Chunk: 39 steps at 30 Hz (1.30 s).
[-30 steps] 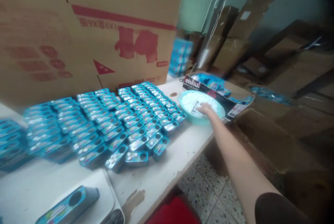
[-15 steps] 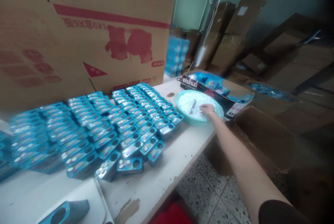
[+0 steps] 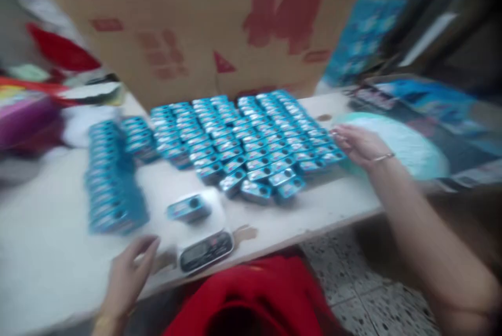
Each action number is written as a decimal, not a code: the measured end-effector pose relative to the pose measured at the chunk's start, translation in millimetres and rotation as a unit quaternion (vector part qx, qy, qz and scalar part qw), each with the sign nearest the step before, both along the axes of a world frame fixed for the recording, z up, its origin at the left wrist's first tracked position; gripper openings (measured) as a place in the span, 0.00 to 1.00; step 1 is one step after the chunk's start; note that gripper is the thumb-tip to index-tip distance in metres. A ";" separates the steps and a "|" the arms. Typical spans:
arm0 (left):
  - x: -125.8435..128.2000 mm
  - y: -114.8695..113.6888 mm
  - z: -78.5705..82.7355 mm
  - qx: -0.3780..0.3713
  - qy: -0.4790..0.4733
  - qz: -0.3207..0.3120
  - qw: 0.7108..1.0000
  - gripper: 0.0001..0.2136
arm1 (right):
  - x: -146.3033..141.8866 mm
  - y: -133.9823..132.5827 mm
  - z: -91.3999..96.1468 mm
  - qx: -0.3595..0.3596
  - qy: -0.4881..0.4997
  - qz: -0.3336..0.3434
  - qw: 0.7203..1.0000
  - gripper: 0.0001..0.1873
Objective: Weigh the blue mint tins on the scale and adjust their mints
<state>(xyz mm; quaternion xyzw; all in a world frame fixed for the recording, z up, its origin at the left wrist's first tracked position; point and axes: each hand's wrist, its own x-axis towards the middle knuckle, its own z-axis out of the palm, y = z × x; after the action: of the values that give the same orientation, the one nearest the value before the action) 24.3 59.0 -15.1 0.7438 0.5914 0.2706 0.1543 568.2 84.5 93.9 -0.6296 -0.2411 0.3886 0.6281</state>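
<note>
My right hand (image 3: 355, 143), blurred by motion, is above the near-left rim of a light green basin (image 3: 435, 161) of white tablets. Its fingers are drawn together, and what they hold, if anything, is too smeared to make out. My left hand (image 3: 129, 270) rests low over the table's front edge, loosely curved, thumb apart from the fingers, nothing in it. Beside it stands a white digital scale (image 3: 207, 251) with a small blue box (image 3: 189, 207) on its platform. Rows of similar blue boxes (image 3: 251, 140) with dark round holes, many bearing white tablets, fill the table's middle.
A large cardboard carton (image 3: 188, 7) stands behind the rows. More blue boxes (image 3: 112, 184) are stacked at left, near colourful packaging (image 3: 31, 116). Right of the basin is an open dark carton (image 3: 466, 158) with blue packs. The white table (image 3: 50, 252) has a front edge.
My view has swung left and down. My right hand has come out of the tablets to the basin's left rim. My left hand and the whole scale now show.
</note>
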 end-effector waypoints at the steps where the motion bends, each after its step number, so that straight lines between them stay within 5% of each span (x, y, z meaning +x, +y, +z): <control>1: -6.3 -4.1 0.3 -0.021 0.004 0.006 1.000 0.22 | -34.9 6.9 2.6 0.008 0.014 0.067 0.998 0.05; 5: -12.8 -15.1 1.8 -0.027 -0.004 0.038 0.999 0.20 | -178.1 16.8 12.1 0.007 -0.004 0.370 0.929 0.08; 9: -16.2 -33.1 -0.9 -0.034 -0.030 0.051 0.998 0.18 | -266.5 27.0 0.0 0.000 -0.081 0.497 0.864 0.02; 16: -31.6 -50.4 -15.9 -0.066 -0.067 0.074 0.993 0.18 | -293.1 44.8 -32.4 0.080 -0.372 0.510 0.772 0.04; 23: -30.8 -47.0 -21.8 -0.064 -0.084 0.072 0.992 0.17 | -297.2 44.6 -26.5 0.127 -0.449 0.519 0.716 0.08; 27: -31.4 -46.2 -26.9 -0.076 -0.084 0.066 0.991 0.14 | -299.4 45.5 -19.6 0.104 -0.405 0.521 0.744 0.07; 33: -30.7 -45.4 -31.1 -0.076 -0.089 0.074 0.990 0.14 | -280.5 45.1 -17.9 -0.029 -0.031 0.453 0.890 0.07; 39: -27.1 -43.3 -30.0 -0.081 -0.094 0.073 0.990 0.13 | -244.4 32.1 -27.6 -0.128 0.111 0.383 0.908 0.09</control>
<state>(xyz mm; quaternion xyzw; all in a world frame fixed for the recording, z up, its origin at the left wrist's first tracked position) -2.8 15.7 -45.0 0.6554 0.6468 0.3008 0.2485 323.8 116.5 66.3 -0.5172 -0.3404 0.6939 0.3677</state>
